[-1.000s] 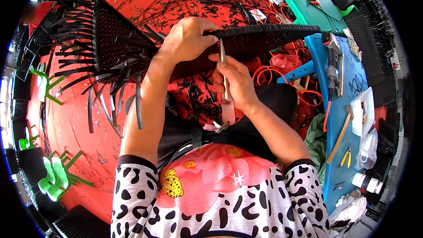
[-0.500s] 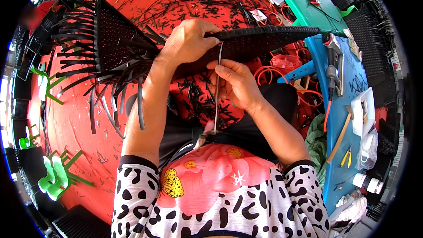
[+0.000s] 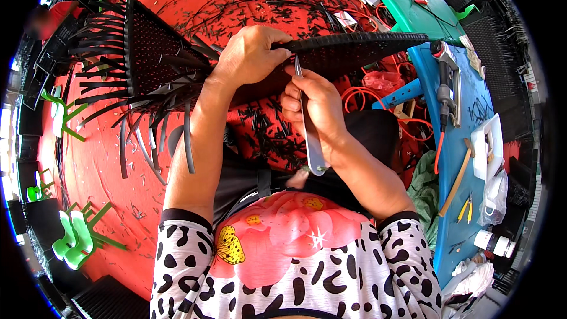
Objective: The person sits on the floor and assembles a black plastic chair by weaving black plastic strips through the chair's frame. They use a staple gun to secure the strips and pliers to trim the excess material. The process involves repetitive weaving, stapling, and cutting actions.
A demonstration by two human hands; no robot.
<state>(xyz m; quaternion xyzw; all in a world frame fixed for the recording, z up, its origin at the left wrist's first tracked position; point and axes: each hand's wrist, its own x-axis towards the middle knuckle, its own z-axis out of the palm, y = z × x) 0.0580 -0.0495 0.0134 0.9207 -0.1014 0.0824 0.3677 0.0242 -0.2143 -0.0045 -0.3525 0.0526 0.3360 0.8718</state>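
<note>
My left hand (image 3: 251,53) is closed on the upper rim of a black woven panel (image 3: 348,53), thumb on the near side. The panel angles away left into a second woven side (image 3: 156,53), fringed with many loose strip ends. Just below the rim, my right hand (image 3: 313,103) pinches a flat dark plastic strip (image 3: 309,133). The strip's narrow upper end meets the panel by my left fingers; its lower end hangs toward my lap, its shiny flat face turned up. Whether the upper end passes through the weave is hidden.
At right stands a blue table (image 3: 458,189) with a power tool (image 3: 447,82), a hammer (image 3: 458,180), yellow-handled pliers (image 3: 465,208) and a white tray (image 3: 487,147). Beyond is a green table (image 3: 407,6). Strip scraps litter the red floor (image 3: 112,171); a green chair (image 3: 77,236) stands left.
The strip has turned from edge-on to showing its flat face, and its lower end has swung right. My right fingers have closed more tightly around it. My left hand has hardly moved.
</note>
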